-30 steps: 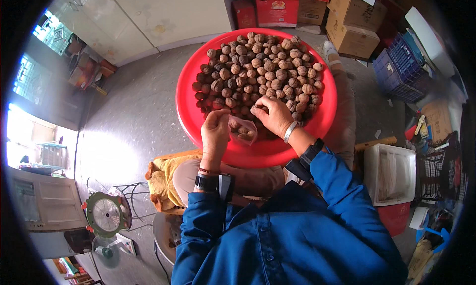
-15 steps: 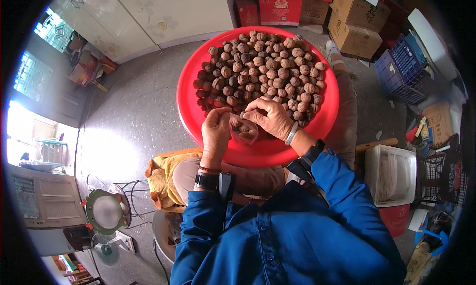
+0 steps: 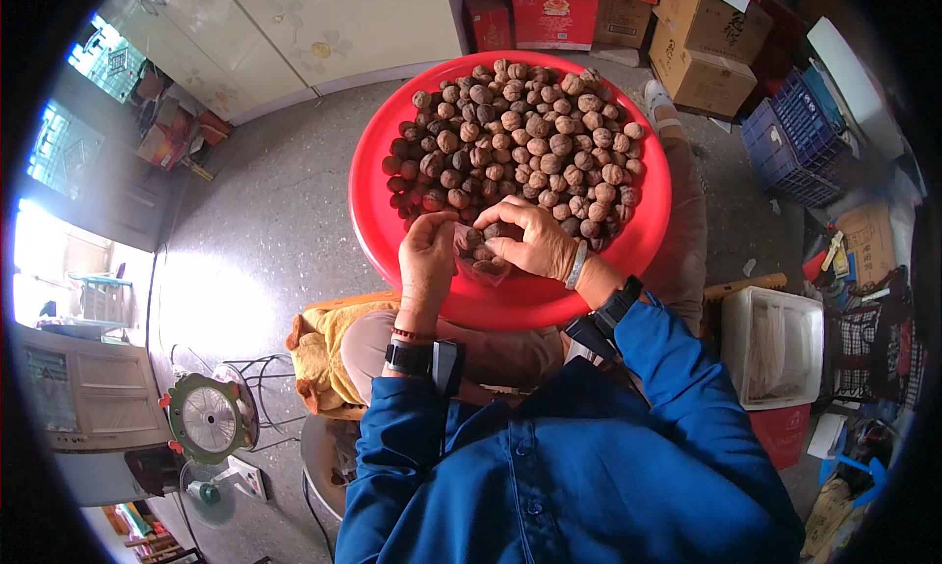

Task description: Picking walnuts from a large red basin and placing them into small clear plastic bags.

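Observation:
My left hand point(image 3: 427, 260) is closed, pinching the upper edge of a small clear plastic bag point(image 3: 480, 272) over the near side of a red basin point(image 3: 371, 225). A few walnuts sit in the bag. At the bag's mouth, my right hand point(image 3: 535, 238) is curled, thumb and forefinger on either side of a dark walnut point(image 3: 494, 230); its other fingers are partly hidden. Loose walnuts point(image 3: 535, 127) fill most of the basin beyond my hands.
To the right stands a white plastic bin point(image 3: 814, 353) with pale contents. Blue crates point(image 3: 775, 157) and cardboard boxes point(image 3: 702, 68) are stacked at the far right. A yellow cloth point(image 3: 329, 353) lies by my left leg, near a metal pan point(image 3: 319, 466) and a green-rimmed fan point(image 3: 208, 419).
My right hand has shifted slightly left and down over the bag's mouth, its thumb and forefinger now farther apart. My left hand stays in place with the bag.

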Demonstrator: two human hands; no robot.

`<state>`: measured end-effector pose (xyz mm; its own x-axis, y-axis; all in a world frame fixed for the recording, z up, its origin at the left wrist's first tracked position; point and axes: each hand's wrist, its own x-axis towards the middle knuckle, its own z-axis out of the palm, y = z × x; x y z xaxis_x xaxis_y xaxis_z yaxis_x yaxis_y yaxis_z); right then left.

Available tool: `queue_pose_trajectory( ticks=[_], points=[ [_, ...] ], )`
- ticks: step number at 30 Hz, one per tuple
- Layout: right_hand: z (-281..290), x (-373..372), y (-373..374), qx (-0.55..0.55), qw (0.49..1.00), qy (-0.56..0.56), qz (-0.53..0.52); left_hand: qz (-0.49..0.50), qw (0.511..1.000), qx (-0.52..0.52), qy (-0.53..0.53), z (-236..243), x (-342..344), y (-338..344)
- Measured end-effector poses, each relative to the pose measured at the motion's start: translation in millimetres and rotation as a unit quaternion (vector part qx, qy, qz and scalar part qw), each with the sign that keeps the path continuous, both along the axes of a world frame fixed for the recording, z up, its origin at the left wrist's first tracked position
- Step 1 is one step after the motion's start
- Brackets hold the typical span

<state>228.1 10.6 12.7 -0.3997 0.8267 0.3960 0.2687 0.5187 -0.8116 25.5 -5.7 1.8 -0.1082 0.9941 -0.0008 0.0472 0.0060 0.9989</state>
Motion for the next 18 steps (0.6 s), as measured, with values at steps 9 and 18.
queue_pose_trajectory(
  ticks=[9, 18],
  points=[
    [3.5, -1.1, -2.8, -0.069, 0.994, 0.071, 0.054, 0.002, 1.000, 0.000, 0.016, 4.7, 2.5, -1.1],
    [7.9, -0.7, -3.9, -0.117, 0.988, 0.085, 0.059, -0.007, 1.000, -0.016, 0.000, 2.4, 0.5, 0.9]
  ],
)
